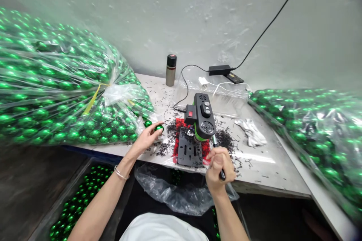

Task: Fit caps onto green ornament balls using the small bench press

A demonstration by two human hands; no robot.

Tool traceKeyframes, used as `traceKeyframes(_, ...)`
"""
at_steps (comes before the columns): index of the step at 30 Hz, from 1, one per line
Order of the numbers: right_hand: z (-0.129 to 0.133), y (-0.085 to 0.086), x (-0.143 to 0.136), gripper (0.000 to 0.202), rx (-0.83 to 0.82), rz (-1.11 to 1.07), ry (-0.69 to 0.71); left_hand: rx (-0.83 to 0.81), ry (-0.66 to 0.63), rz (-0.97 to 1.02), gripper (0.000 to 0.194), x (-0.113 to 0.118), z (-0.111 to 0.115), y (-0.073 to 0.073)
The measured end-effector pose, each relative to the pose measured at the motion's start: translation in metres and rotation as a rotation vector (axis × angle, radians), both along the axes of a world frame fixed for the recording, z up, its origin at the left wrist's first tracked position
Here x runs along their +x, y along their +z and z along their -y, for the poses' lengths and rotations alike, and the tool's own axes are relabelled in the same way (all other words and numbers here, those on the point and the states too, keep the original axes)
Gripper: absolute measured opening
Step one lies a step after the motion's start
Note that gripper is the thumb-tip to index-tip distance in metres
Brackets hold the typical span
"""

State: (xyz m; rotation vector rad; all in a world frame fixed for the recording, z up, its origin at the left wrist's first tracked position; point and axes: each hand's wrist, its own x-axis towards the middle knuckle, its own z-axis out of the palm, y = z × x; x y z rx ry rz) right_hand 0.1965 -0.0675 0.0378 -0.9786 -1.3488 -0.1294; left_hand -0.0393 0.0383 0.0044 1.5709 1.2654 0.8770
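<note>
My left hand reaches over the table left of a small black and green bench machine, its thumb and fingers closed about a shiny green ball. A second green ball lies just behind it, by the mouth of a big clear bag full of such balls. My right hand is a fist wrapped round the black-ended lever at the machine's right side. Under the machine head sits a slotted black base plate on a red mat. Small black bits surround it.
Another bag of green balls stands at the right. White gloves, a flask, a power adapter with cables, and a phone lie behind or beside the machine. Below the table edge are clear plastic and more balls.
</note>
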Motion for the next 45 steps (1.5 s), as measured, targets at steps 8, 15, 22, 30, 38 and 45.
traceKeyframes(8,0.003,0.01,-0.001,0.033,-0.054,-0.007,-0.006,-0.376,0.055,0.512,0.046,0.072,0.035,-0.024)
traceKeyframes(15,0.001,0.019,-0.002,0.033,-0.041,0.01,-0.006,-0.143,0.072,0.349,0.025,0.109,0.043,-0.037)
traceKeyframes(22,0.003,0.017,-0.002,0.032,-0.062,0.017,-0.009,0.25,0.003,-0.098,0.029,0.113,0.057,-0.042)
traceKeyframes(30,0.005,0.007,0.002,0.03,-0.07,0.018,0.028,0.457,-0.013,-0.172,0.03,0.114,0.052,-0.054)
traceKeyframes(38,0.0,-0.042,0.002,0.032,0.01,0.094,-0.011,0.453,-0.003,-0.182,0.03,0.114,0.052,-0.056)
traceKeyframes(45,-0.007,-0.059,0.003,0.033,0.083,0.065,-0.018,0.427,-0.001,-0.182,0.03,0.114,0.053,-0.055)
